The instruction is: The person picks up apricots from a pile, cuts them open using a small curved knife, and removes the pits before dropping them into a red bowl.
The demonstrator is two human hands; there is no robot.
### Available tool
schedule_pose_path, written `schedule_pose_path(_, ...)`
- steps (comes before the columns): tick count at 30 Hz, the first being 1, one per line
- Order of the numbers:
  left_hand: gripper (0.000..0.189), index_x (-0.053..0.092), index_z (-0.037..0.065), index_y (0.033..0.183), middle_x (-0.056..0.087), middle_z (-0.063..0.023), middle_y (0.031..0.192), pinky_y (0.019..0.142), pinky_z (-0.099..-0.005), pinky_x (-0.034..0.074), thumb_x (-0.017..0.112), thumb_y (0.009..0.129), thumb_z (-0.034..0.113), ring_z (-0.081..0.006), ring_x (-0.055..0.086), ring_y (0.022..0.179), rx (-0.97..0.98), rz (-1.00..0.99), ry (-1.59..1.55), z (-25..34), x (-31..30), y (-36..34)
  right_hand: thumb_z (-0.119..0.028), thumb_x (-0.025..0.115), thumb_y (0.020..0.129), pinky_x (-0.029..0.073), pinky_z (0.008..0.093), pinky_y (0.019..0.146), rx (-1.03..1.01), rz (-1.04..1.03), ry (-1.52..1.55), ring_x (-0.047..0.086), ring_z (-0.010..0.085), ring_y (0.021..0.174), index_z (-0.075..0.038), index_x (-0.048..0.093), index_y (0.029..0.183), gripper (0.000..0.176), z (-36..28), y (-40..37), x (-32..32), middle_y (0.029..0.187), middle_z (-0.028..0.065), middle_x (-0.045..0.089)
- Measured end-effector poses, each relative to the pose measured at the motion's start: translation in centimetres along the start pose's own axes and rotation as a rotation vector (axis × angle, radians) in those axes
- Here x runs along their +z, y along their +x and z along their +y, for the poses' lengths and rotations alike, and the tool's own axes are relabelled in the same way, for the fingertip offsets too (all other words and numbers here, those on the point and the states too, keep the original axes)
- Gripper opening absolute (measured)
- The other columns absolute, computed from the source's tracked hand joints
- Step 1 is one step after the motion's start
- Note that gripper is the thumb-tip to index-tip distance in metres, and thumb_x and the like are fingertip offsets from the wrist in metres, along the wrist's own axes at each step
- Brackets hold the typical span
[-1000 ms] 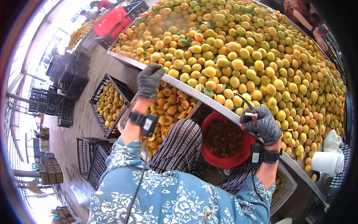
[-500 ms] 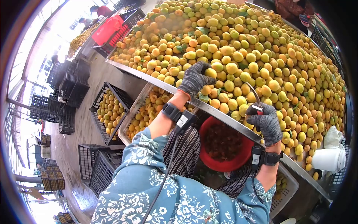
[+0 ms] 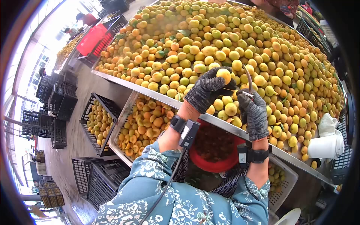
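Observation:
My left hand, in a dark grey knit glove, is closed on a yellow-orange apricot held up over the pile. Close beside it, my right hand, gloved alike, grips a small curved knife with its blade pointing up. The blade stands just right of the held apricot, with a small gap between them. Beneath both hands, a large heap of apricots covers the metal-edged table, with a few green leaves mixed in.
Below the table's metal rim are a red basin of brown bits and a pale crate of halved apricots. A black crate of apricots stands left. A white bucket sits at right. People work at the far tables.
My left hand has lifted an apricot from the heap and moved right. My right hand has brought the knife up and left beside it. The view has shifted slightly.

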State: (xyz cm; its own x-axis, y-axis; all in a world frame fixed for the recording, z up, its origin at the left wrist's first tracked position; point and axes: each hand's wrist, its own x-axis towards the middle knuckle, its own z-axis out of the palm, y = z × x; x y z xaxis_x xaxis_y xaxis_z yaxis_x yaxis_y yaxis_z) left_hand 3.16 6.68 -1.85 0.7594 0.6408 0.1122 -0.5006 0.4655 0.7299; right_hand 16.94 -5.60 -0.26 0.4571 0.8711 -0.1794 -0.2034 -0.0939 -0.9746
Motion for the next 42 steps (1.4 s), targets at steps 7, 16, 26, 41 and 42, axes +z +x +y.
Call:
schedule_pose_path(7, 0.050, 0.049, 0.001, 0.127, 0.063, -0.0148, 0.109, 0.092, -0.0453, 0.052, 0.066, 0.088, 0.027, -0.0290, 0.065, 0.100, 0.042, 0.065, -0.092, -0.8, -0.1, 0.3, -0.024, 0.058, 0.094, 0.028, 0.0171, 0.039, -0.169, 0.006, 0.030, 0.040, 0.0020, 0.044, -0.006, 0.061, 0.107, 0.023, 1.0, -2.1, 1.8, 0.066, -0.0036, 0.053)
schedule_pose_path(16, 0.053, 0.048, 0.003, 0.126, 0.061, -0.0169, 0.110, 0.091, -0.0466, 0.051, 0.070, 0.082, 0.022, -0.0349, 0.061, 0.105, 0.046, -0.017, -0.142, -1.5, 0.1, 0.7, -0.016, 0.057, 0.093, 0.045, 0.0301, 0.056, -0.269, 0.141, -0.237, 0.057, 0.0169, 0.061, -0.001, 0.060, 0.097, 0.016, 1.0, -3.1, 3.6, 0.070, 0.0103, 0.060)
schedule_pose_path(26, 0.049, 0.050, 0.003, 0.122, 0.063, -0.0163, 0.105, 0.091, -0.0445, 0.050, 0.070, 0.081, 0.021, -0.0337, 0.062, 0.101, 0.046, -0.004, -0.100, -2.0, 0.3, 0.9, -0.017, 0.057, 0.095, 0.045, 0.0256, 0.059, -0.301, 0.182, -0.492, 0.055, 0.0105, 0.064, 0.002, 0.060, 0.108, 0.024, 1.6, -3.0, 3.5, 0.074, 0.0043, 0.061)
schedule_pose_path(41, 0.027, 0.055, 0.004, 0.117, 0.058, -0.0035, 0.107, 0.089, -0.0263, 0.045, 0.055, 0.096, 0.021, -0.0109, 0.054, 0.100, 0.060, 0.095, 0.346, -3.8, 1.7, 0.7, -0.013, 0.055, 0.093, 0.050, 0.0338, 0.075, -0.443, 0.235, -0.463, 0.065, 0.0270, 0.085, 0.005, 0.058, 0.114, 0.027, 2.4, -0.8, 3.0, 0.094, 0.0184, 0.067)
schedule_pose_path(42, 0.030, 0.055, 0.002, 0.123, 0.059, -0.0062, 0.116, 0.096, -0.0297, 0.044, 0.054, 0.096, 0.017, -0.0141, 0.055, 0.109, 0.074, 0.098, 0.364, -4.3, 1.3, 0.8, -0.013, 0.055, 0.093, 0.050, 0.0338, 0.075, -0.440, 0.237, -0.464, 0.065, 0.0270, 0.085, 0.005, 0.058, 0.114, 0.027, 2.3, -0.7, 2.9, 0.094, 0.0184, 0.067)
